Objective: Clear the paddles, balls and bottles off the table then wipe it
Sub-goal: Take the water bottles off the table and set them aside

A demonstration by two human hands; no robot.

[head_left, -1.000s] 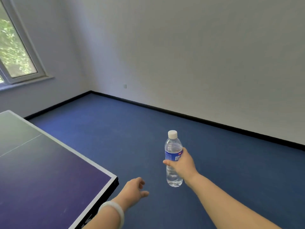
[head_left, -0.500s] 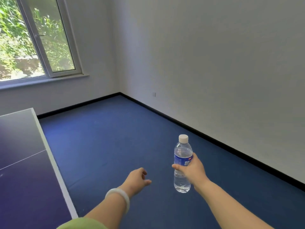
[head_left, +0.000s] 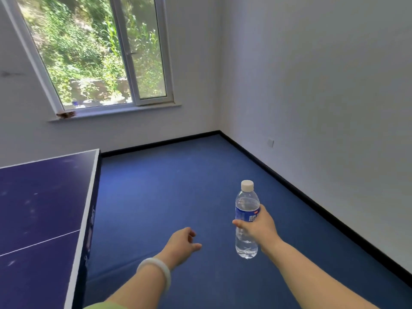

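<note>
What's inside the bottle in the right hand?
Clear liquid shows in the bottle, at its base and above the blue label. The label and the right hand hide the middle.

The bottle (head_left: pixel 246 204) at near right is clear, glossy plastic with a matt white plastic cap (head_left: pixel 247 185) and a shiny blue label (head_left: pixel 244 216). At left, the counter (head_left: pixel 44 208) has a dark, smooth, matt top marked with pale dusty smudges. The blue floor (head_left: pixel 167 186) looks matt and finely textured. The walls (head_left: pixel 323 85) are flat white paint. The far window frame (head_left: pixel 153 101) is smooth white, plastic-looking. The bracelet (head_left: pixel 165 270) is milky and polished.
</note>
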